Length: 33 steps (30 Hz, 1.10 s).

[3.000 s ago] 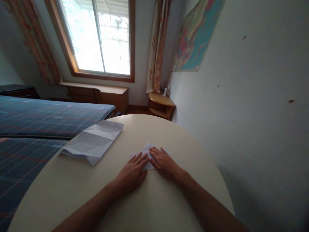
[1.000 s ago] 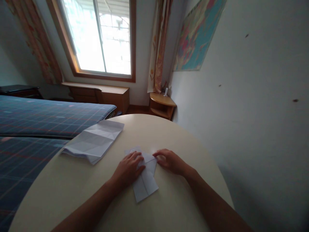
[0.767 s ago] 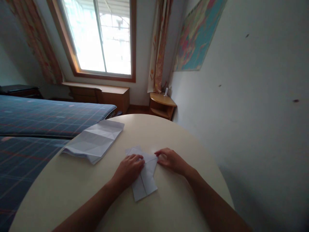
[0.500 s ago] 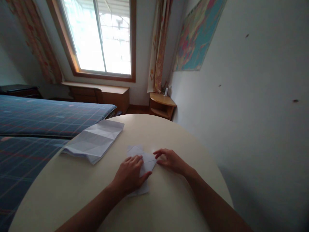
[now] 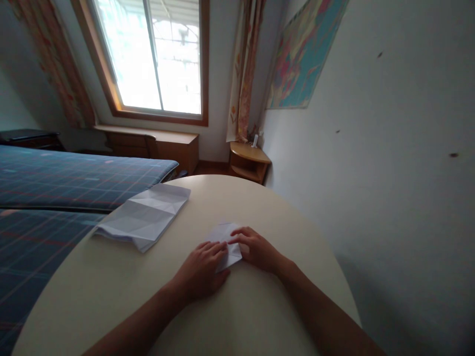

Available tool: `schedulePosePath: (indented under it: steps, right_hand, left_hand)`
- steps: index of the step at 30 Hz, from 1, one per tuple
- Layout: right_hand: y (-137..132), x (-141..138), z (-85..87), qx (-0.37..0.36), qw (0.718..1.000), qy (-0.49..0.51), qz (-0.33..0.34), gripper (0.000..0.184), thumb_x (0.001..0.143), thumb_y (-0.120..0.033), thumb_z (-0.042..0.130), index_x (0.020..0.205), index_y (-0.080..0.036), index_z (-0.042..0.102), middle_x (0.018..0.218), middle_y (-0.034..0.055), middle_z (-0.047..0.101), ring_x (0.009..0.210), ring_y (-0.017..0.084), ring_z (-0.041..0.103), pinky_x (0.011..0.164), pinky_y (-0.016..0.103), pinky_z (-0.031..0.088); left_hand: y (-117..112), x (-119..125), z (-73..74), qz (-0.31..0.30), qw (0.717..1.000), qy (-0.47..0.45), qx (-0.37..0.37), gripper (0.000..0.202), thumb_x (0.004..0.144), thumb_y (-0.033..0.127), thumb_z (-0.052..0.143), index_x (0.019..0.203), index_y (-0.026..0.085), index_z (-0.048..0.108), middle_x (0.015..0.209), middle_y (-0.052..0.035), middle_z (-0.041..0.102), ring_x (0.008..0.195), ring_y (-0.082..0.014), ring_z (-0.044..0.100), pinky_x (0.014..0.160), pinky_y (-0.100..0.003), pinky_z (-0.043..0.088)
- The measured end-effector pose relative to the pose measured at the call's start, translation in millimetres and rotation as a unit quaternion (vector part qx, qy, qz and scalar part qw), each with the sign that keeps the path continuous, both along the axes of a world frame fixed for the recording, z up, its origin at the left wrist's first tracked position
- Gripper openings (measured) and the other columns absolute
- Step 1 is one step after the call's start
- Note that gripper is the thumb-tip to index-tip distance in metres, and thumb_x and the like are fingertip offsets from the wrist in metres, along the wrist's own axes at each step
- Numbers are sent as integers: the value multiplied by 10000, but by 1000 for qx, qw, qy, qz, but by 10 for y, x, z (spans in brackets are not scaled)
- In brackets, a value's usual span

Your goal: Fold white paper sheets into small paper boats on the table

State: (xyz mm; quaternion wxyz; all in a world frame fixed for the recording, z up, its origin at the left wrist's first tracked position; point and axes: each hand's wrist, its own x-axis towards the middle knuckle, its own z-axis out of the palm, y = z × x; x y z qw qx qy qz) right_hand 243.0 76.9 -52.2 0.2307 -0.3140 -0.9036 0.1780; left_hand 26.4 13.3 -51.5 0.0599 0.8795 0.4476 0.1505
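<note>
A small folded sheet of white paper lies on the round table, between my two hands and partly covered by them. My left hand rests on its left side, fingers over the paper and thumb at the near edge. From the right, my right hand holds the paper's right edge, its index finger bent over the top and its thumb mostly hidden. The far part of the folded paper shows beyond the fingertips.
Larger creased white sheets lie at the table's left edge. The cream round table stands between a bed with a plaid blue mattress and the white wall. A small corner cabinet stands beyond it.
The folded paper has turned and its near strip no longer shows below my left hand. My right hand has moved left onto the paper, closer to my left fingers.
</note>
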Motion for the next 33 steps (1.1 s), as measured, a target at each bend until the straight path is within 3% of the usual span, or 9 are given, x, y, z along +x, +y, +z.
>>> schedulePosePath:
  steps: [4, 8, 13, 16, 19, 22, 26, 29, 33]
  right_hand:
    - [54, 18, -70, 17, 1000, -20, 16, 440, 772, -56, 592, 1163, -238, 681, 1305, 78, 619, 1326, 236, 460, 1117, 442, 344]
    - [53, 31, -28, 18, 999, -48, 16, 373, 775, -34, 589, 1043, -254, 726, 1271, 53, 656, 1338, 250, 458, 1127, 499, 301]
    - [-1, 28, 87, 29, 1000, -7, -6, 212, 869, -135, 606, 1006, -254, 717, 1115, 34, 732, 1179, 207, 605, 1088, 441, 353]
    - [-17, 67, 149, 17, 998, 31, -54, 161, 891, -207, 610, 998, -253, 721, 1014, 30, 753, 962, 184, 689, 941, 355, 469]
    - [2, 147, 207, -45, 990, 84, -108, 126, 876, -292, 639, 939, -235, 732, 911, 27, 759, 821, 179, 697, 781, 301, 514]
    - [70, 222, 215, -111, 972, 148, -147, 194, 839, -380, 676, 890, -202, 733, 842, 37, 751, 752, 179, 682, 715, 291, 516]
    - [187, 275, 127, -178, 943, 212, -184, 373, 769, -474, 719, 987, -171, 716, 789, 45, 727, 670, 175, 650, 602, 273, 493]
    - [245, 300, 45, -195, 942, 185, -202, 431, 760, -467, 720, 1062, -159, 699, 750, 34, 704, 646, 166, 631, 571, 260, 469]
    - [267, 329, -13, -178, 952, 96, -231, 384, 749, -388, 730, 1061, -166, 701, 721, 15, 679, 660, 168, 618, 599, 265, 462]
  left_hand:
    - [21, -19, -35, -29, 999, -28, -28, 437, 781, 164, 574, 1216, 193, 548, 1408, -92, 548, 1271, -243, 525, 1075, -391, 424]
    - [47, -83, -7, -27, 999, -14, -26, 408, 779, 114, 569, 1182, 179, 574, 1328, -102, 612, 1186, -245, 594, 1013, -374, 474]
    - [103, -184, 60, 53, 998, -6, 32, 223, 914, 155, 480, 1020, 235, 659, 1041, -46, 738, 930, -231, 699, 795, -354, 539]
    - [117, -210, 91, 91, 993, -57, 48, 210, 951, 226, 471, 1005, 249, 673, 982, -26, 750, 880, -211, 707, 745, -310, 518]
    - [120, -212, 126, 150, 981, -116, 35, 211, 952, 300, 480, 963, 248, 684, 915, -20, 755, 840, -213, 710, 724, -298, 495]
    - [151, -217, 147, 223, 958, -181, 0, 230, 924, 373, 504, 954, 229, 680, 870, -33, 752, 821, -237, 707, 717, -314, 488]
    - [243, -257, 106, 242, 924, -295, -35, 256, 855, 409, 569, 985, 211, 667, 996, -48, 747, 951, -237, 690, 807, -309, 487]
    - [297, -296, 40, 264, 916, -294, -71, 286, 829, 402, 585, 1018, 200, 657, 951, -57, 743, 908, -237, 692, 774, -311, 488]
    - [304, -315, -31, 284, 926, -209, -134, 350, 828, 367, 599, 1137, 202, 611, 923, -58, 736, 843, -226, 689, 704, -294, 471]
